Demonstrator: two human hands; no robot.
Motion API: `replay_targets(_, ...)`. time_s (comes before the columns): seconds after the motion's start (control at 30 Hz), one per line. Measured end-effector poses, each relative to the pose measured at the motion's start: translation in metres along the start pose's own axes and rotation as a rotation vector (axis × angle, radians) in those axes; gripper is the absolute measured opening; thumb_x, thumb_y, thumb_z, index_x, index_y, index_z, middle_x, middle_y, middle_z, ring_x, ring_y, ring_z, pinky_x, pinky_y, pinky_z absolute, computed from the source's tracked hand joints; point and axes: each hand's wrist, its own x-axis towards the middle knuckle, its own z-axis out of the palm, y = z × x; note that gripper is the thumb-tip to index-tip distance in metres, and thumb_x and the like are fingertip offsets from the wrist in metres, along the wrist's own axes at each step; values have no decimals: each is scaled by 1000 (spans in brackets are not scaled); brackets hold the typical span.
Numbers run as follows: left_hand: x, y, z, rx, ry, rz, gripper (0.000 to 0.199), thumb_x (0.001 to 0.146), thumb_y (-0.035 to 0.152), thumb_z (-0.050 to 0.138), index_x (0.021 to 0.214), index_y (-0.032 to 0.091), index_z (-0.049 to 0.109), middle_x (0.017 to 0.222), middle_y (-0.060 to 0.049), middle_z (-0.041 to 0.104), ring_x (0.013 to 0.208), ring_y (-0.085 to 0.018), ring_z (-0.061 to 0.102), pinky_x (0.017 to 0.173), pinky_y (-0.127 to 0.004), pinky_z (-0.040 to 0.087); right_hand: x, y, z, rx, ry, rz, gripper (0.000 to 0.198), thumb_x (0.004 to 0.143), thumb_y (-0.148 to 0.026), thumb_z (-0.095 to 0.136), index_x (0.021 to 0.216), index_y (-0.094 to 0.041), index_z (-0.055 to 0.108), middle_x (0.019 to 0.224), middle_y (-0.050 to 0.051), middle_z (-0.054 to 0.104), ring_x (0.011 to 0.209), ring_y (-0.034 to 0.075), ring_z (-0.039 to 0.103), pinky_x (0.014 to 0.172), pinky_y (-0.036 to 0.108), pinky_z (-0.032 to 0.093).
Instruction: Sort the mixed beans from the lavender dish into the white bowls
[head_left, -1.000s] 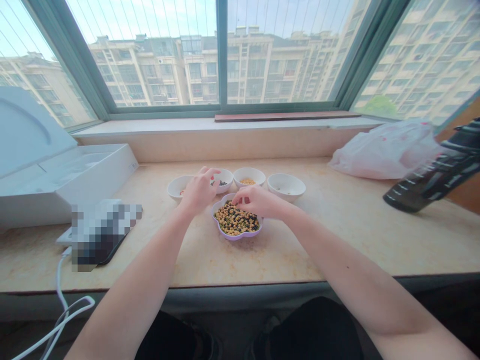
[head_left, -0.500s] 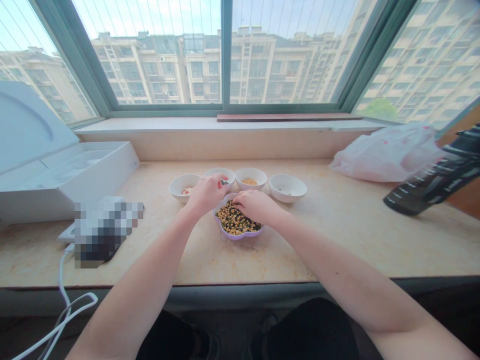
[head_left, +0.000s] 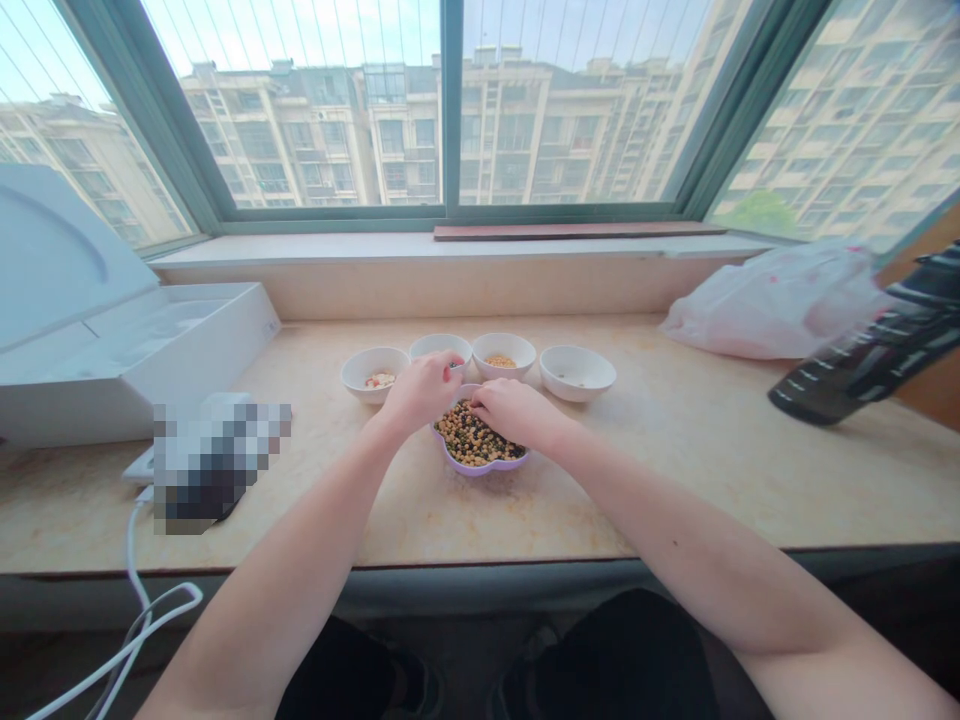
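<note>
A purple scalloped bowl (head_left: pixel 487 468) holds a mix of yellow and black beans (head_left: pixel 480 440) with some green bits. My right hand (head_left: pixel 517 412) reaches over its right side, fingertips bunched at the beans; anything between them is too small to make out. Over the bowl's back left edge is my left hand (head_left: pixel 426 388), its fingers curled together and their contents hidden. Behind it, a white bowl (head_left: pixel 435 346) is partly covered. Beside that stand a white bowl of pale and reddish pieces (head_left: pixel 375 362), a white bowl of yellow grains (head_left: pixel 504 346) and a white bowl with a few small bits (head_left: pixel 577 365).
An open white box (head_left: pixel 202 330) stands at the left, near a blurred-out device (head_left: pixel 217 460) with a white cable (head_left: pixel 131 560). At the right are a plastic bag (head_left: pixel 772 305) and a dark bottle (head_left: pixel 847 360). The counter's front edge (head_left: pixel 495 568) runs below my forearms.
My left hand has shifted slightly right and down, from in front of the second white bowl toward the purple bowl. The right hand stays at the beans. The view has moved slightly.
</note>
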Motion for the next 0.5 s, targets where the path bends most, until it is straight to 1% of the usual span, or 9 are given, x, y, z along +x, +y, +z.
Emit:
replay_targets(0.13,0,-1,0,-9,-9,-4,27,95,33,55,111,22,74,94,-6,76,87,-22,70,87,-33,53,-3,1,-2,-51,21,5,34,100,-17,41,105,-13,75,107,16,75,100,27,70,86,33,52)
replay_targets(0.23,0,-2,0,-11,-19,3,28,95,32,54,111,21,73,95,-6,76,87,-22,70,87,-33,53,-4,2,-2,-49,12,-1,35,97,-12,40,102,-12,75,104,17,75,95,27,71,81,33,52)
replay_targets(0.33,0,-1,-1,-10,-30,6,28,95,32,53,112,21,74,95,-7,76,88,-23,70,87,-33,53,-5,2,-1,-39,36,11,35,94,-9,41,99,-11,75,102,19,75,92,29,71,78,35,53)
replay_targets(0.43,0,-1,-1,-6,-43,8,29,95,31,53,113,21,73,97,-7,76,90,-23,70,87,-33,54,-6,1,0,-29,54,14,33,94,-11,42,97,-12,75,102,20,75,92,30,71,78,36,53)
replay_targets(0.5,-1,0,-1,-3,-47,13,29,95,30,53,113,21,73,98,-7,76,90,-23,70,88,-33,54,-5,2,1,-20,58,0,32,96,-15,43,99,-14,75,104,18,75,95,30,71,79,37,52)
